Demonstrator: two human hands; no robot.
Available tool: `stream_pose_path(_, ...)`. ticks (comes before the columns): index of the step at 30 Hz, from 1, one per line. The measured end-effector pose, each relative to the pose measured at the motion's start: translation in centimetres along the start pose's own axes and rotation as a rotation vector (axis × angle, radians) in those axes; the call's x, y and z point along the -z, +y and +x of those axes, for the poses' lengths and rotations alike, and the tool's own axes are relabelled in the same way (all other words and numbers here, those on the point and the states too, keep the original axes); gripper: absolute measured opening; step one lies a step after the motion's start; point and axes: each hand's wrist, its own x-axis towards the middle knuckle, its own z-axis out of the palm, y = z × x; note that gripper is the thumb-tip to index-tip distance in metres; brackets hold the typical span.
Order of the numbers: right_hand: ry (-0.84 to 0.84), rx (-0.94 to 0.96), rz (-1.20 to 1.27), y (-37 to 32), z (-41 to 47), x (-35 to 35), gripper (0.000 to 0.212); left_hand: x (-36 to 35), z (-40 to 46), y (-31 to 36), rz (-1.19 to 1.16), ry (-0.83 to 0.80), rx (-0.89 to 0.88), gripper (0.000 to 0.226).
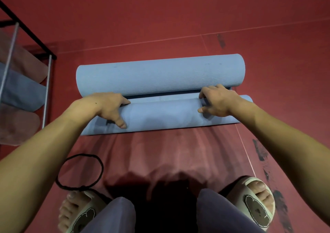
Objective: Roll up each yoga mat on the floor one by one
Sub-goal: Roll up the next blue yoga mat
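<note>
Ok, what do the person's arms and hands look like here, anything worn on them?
Both forearms are bare, with no sleeves in view. The left hand and right hand wear no gloves, and no rings or watch show. A small dark mark sits near the left wrist.

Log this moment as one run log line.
step: rolling blue yoga mat | left hand: gripping near roll | right hand: gripping near roll | far end: curled | floor: red

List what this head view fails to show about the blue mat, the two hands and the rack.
- Left hand: fingertips hidden behind the near roll.
- Right hand: fingertips hidden in the gap between the rolls.
- Far roll: whether same mat, its join is hidden.
- Rack: cut off by left edge, contents blurred.
</note>
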Motion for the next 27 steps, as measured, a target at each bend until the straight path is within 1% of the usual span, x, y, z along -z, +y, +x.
stream_pose_path(2,0.012,-0.003,-0.013,-0.1,-0.1,0.0,0.052,-0.4,0.0,0.3,0.022,0.025,0.019,0.08)
stream_pose_path(6,-0.009,-0.029,-0.039,-0.6,-0.3,-0.2,0.052,-2.2,0.4,0.9,0.064,0.163,0.08,0.095)
stream_pose_path(7,-0.025,-0.027,-0.052,-0.6,-0.2,-0.3,0.058,-2.6,0.7,1.1,0.076,0.191,0.092,0.101)
stream_pose_path(10,-0.031,-0.02,-0.053,-0.5,-0.3,-0.7,0.086,-3.7,1.1,1.5,0.116,0.237,0.128,0.118)
stream_pose_path(11,-0.03,-0.016,-0.08,-0.7,-0.6,-0.6,0.095,-3.9,1.1,1.6,0.128,0.252,0.136,0.12)
stream_pose_path(13,0.0,0.005,-0.212,-1.5,-1.2,-0.8,0.111,-4.3,1.1,1.7,0.158,0.286,0.143,0.12)
stream_pose_path(15,0.063,0.02,-0.308,-1.9,-1.1,-1.9,0.116,-4.3,0.9,1.7,0.193,0.322,0.128,0.118)
stream_pose_path(18,0.155,0.047,-0.294,-1.4,-1.0,-3.0,0.114,-4.2,0.5,1.6,0.18,0.376,0.084,0.113)
stream_pose_path(21,0.193,0.086,-0.288,-0.8,-0.9,-2.6,0.109,-3.8,-0.1,1.2,0.102,0.41,0.058,0.104)
stream_pose_path(24,0.118,0.087,-0.298,-0.9,-0.8,-1.8,0.106,-3.0,-0.6,0.9,0.081,0.34,0.041,0.092)
stream_pose_path(27,0.026,0.117,-0.247,-0.9,-1.5,-1.6,0.091,-2.5,-1.2,0.9,0.076,0.219,0.033,0.088)
